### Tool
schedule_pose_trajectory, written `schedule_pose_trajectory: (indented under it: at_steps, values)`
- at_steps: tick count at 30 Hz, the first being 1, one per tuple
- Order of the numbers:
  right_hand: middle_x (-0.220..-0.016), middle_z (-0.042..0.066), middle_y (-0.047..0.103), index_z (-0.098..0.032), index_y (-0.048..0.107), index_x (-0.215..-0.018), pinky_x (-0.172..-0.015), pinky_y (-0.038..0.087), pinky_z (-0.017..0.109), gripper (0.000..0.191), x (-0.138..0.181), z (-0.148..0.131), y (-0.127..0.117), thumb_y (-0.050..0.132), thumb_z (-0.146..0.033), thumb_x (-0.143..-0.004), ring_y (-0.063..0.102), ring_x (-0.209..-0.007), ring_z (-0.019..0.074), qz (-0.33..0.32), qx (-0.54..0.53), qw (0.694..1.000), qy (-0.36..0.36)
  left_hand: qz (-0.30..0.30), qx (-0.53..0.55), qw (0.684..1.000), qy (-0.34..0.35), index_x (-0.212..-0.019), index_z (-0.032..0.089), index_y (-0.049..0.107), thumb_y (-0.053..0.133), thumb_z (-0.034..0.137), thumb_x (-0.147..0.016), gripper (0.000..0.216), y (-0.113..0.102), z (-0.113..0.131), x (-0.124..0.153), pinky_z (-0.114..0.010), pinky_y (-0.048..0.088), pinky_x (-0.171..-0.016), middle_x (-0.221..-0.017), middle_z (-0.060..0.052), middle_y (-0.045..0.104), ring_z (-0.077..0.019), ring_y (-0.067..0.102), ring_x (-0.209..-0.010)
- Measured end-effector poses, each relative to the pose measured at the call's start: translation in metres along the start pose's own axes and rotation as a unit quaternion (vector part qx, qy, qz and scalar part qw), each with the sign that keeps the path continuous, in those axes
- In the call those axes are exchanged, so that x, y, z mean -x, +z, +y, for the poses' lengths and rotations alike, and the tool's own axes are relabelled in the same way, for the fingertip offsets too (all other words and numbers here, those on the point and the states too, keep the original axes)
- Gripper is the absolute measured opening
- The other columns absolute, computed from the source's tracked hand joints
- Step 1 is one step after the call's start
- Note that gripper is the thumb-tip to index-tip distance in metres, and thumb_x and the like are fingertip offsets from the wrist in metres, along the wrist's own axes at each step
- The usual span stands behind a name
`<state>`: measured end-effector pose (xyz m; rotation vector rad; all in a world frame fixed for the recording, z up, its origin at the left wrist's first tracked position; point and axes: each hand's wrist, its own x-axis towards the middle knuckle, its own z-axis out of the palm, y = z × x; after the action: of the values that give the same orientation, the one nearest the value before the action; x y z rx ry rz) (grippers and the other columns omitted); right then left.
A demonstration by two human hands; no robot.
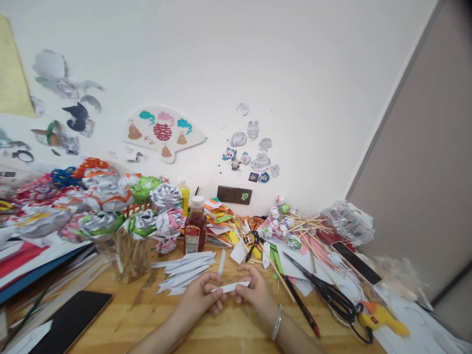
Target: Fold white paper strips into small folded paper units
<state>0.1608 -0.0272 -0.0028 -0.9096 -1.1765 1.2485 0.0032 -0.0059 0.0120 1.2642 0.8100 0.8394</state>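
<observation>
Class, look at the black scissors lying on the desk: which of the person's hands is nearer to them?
The right hand. It sits just left of the scissors, pinching a white paper strip. The left hand holds the strip's other end, farther away.

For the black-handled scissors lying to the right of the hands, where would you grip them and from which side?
Grip the scissors at the black handle loops, coming from the near right with the right hand. The loops lie toward the table's front edge, and the blades point away up-left, among skewers and paper.
</observation>
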Motion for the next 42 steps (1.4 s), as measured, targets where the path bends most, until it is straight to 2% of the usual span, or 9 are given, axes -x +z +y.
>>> schedule_pose_trajectory:
  at_steps: [5, 10, 14, 18, 22, 26, 30, 35, 42]
  values:
    - [-0.059, 0.000, 0.062, -0.018, 0.032, -0.094, -0.042, 0.039, 0.022, 0.040, 0.000, -0.003, 0.000, 0.056, -0.035, -0.066, 0.054, -0.039, 0.0104, -0.023, -0.060, 0.997, 0.045, 0.004, -0.007, 1.000, 0.011, -0.070, 0.016, 0.043, 0.062, 0.038, -0.057, 0.031, -0.002, -0.002, -0.001, -0.020, 0.041, -0.040, -0.052, 0.002, 0.061, -0.0100, 0.054, -0.039]
    - [-0.055, -0.004, 0.057, -0.020, 0.032, -0.092, -0.043, 0.041, 0.023, 0.037, -0.002, 0.003, -0.003, 0.056, -0.034, -0.067, 0.054, -0.039, 0.0107, -0.031, -0.070, 0.997, 0.032, 0.017, 0.037, 0.999, -0.011, -0.073, 0.017, 0.043, 0.063, 0.036, -0.056, 0.032, -0.005, -0.003, -0.002, -0.020, 0.042, -0.042, -0.053, 0.002, 0.062, -0.0109, 0.056, -0.043]
    - [-0.051, -0.006, 0.054, -0.020, 0.034, -0.091, -0.043, 0.041, 0.023, 0.037, -0.003, 0.007, -0.005, 0.056, -0.036, -0.066, 0.054, -0.038, 0.0113, -0.038, -0.065, 0.997, 0.030, 0.026, 0.092, 0.995, -0.033, -0.090, 0.015, 0.043, 0.065, 0.036, -0.055, 0.046, -0.006, 0.001, -0.001, -0.021, 0.045, -0.051, -0.059, 0.000, 0.063, -0.0120, 0.059, -0.051]
    - [-0.049, -0.007, 0.052, -0.020, 0.037, -0.089, -0.040, 0.040, 0.022, 0.036, -0.003, 0.007, -0.006, 0.057, -0.036, -0.065, 0.052, -0.036, 0.0109, -0.023, -0.062, 0.997, 0.028, 0.018, 0.125, 0.991, -0.046, -0.115, 0.012, 0.025, 0.064, 0.034, -0.057, 0.073, -0.004, 0.009, 0.004, -0.026, 0.047, -0.063, -0.062, -0.002, 0.064, -0.0161, 0.062, -0.062]
    - [-0.046, -0.007, 0.052, -0.019, 0.036, -0.090, -0.039, 0.036, 0.020, 0.034, -0.004, 0.007, -0.007, 0.054, -0.037, -0.068, 0.051, -0.035, 0.0109, -0.015, -0.025, 1.000, 0.006, 0.016, 0.163, 0.986, -0.037, -0.121, 0.017, 0.014, 0.064, 0.031, -0.060, 0.080, -0.002, 0.014, 0.009, -0.030, 0.046, -0.072, -0.069, -0.002, 0.064, -0.0195, 0.062, -0.072]
    - [-0.043, -0.006, 0.053, -0.018, 0.036, -0.094, -0.041, 0.036, 0.021, 0.033, -0.003, 0.006, -0.008, 0.049, -0.038, -0.072, 0.052, -0.037, 0.0125, -0.007, 0.032, 0.999, -0.025, 0.034, 0.161, 0.986, -0.039, -0.112, 0.018, 0.028, 0.063, 0.028, -0.062, 0.062, -0.004, 0.013, 0.007, -0.028, 0.047, -0.068, -0.068, -0.002, 0.064, -0.0174, 0.062, -0.069]
    - [-0.044, -0.006, 0.052, -0.018, 0.036, -0.096, -0.043, 0.037, 0.022, 0.031, 0.001, 0.001, -0.005, 0.046, -0.038, -0.074, 0.052, -0.038, 0.0123, -0.003, 0.055, 0.997, -0.055, 0.049, 0.126, 0.988, -0.072, -0.072, 0.014, 0.047, 0.062, 0.031, -0.062, 0.026, -0.006, 0.010, 0.003, -0.022, 0.048, -0.054, -0.066, -0.005, 0.064, -0.0131, 0.061, -0.055]
    - [-0.053, -0.005, 0.053, -0.020, 0.036, -0.096, -0.043, 0.039, 0.022, 0.026, 0.005, 0.000, 0.001, 0.044, -0.034, -0.076, 0.051, -0.040, 0.0110, 0.000, 0.084, 0.994, -0.066, 0.070, 0.126, 0.987, -0.067, -0.063, 0.014, 0.047, 0.063, 0.033, -0.059, 0.026, -0.007, 0.007, 0.001, -0.021, 0.047, -0.051, -0.065, -0.005, 0.064, -0.0120, 0.060, -0.052]
    - [-0.087, 0.005, 0.059, -0.022, 0.040, -0.100, -0.056, 0.044, 0.029, 0.021, 0.012, 0.005, -0.001, 0.037, -0.028, -0.080, 0.052, -0.049, 0.0117, 0.012, 0.224, 0.968, -0.116, 0.085, 0.118, 0.987, -0.061, -0.066, 0.014, 0.048, 0.063, 0.035, -0.057, 0.028, -0.007, 0.002, -0.002, -0.021, 0.047, -0.049, -0.059, -0.003, 0.064, -0.0123, 0.060, -0.049]
